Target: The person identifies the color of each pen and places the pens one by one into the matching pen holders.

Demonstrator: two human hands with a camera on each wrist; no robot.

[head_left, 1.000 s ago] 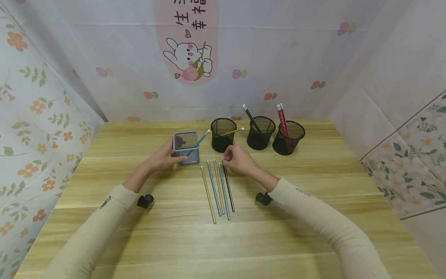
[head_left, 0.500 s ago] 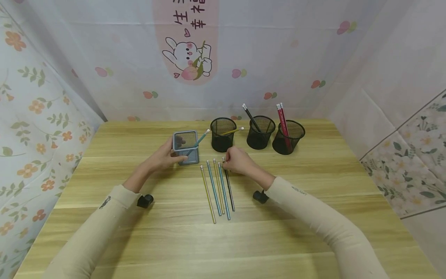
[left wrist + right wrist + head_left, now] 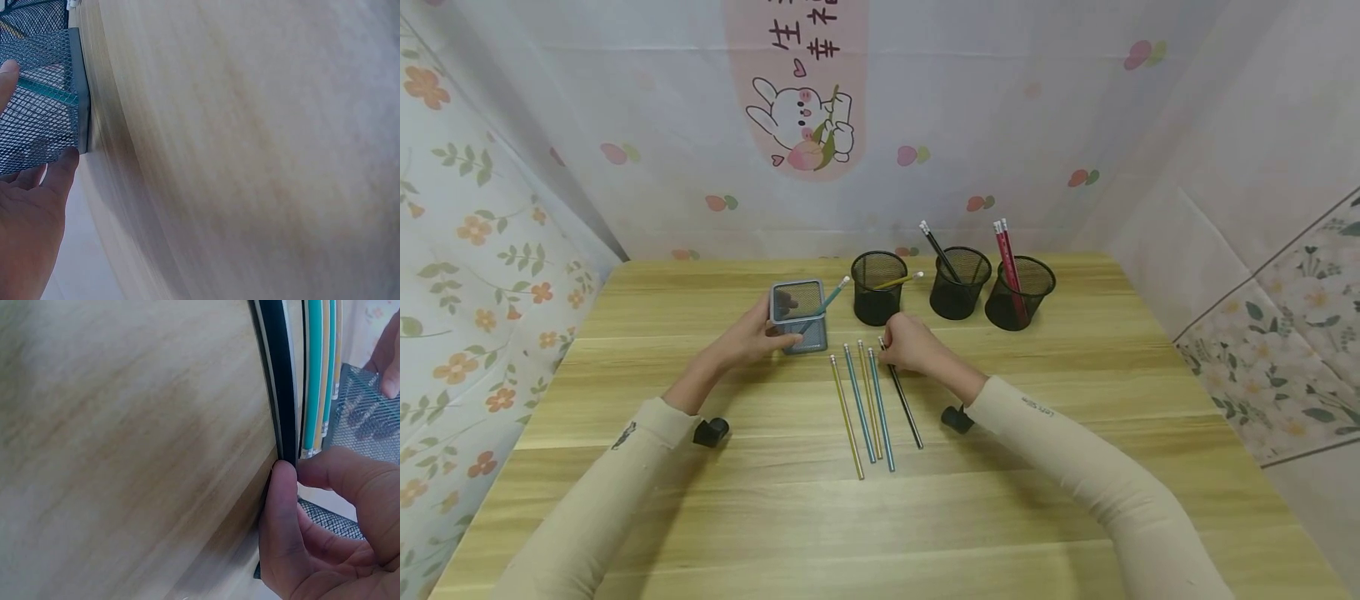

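Note:
My left hand [image 3: 745, 342] grips a grey square mesh pen holder [image 3: 814, 339], thumb on the near side and fingers round the left. A teal pencil [image 3: 835, 295] leans in that holder. With thumb and fingertips, my right hand [image 3: 917, 346] pinches the eraser end of a black pencil [image 3: 907, 407] over the table; the right wrist view shows the pinch close on the black shaft [image 3: 281, 381]. Left of it lie a blue pencil [image 3: 882, 412], a yellow one [image 3: 871, 400], another blue one [image 3: 859, 404] and another yellow one [image 3: 847, 419], roughly side by side.
Three round black mesh cups stand along the back: one with a yellow pencil [image 3: 898, 281], one with black pencils [image 3: 940, 252], one with red pencils [image 3: 1009, 262]. Behind the wooden table [image 3: 775, 525] hangs a printed curtain [image 3: 1000, 125].
The black pencil's near end has swung to the right, away from the blue pencil, with my right hand at its eraser end. My left hand stays on the grey pen holder.

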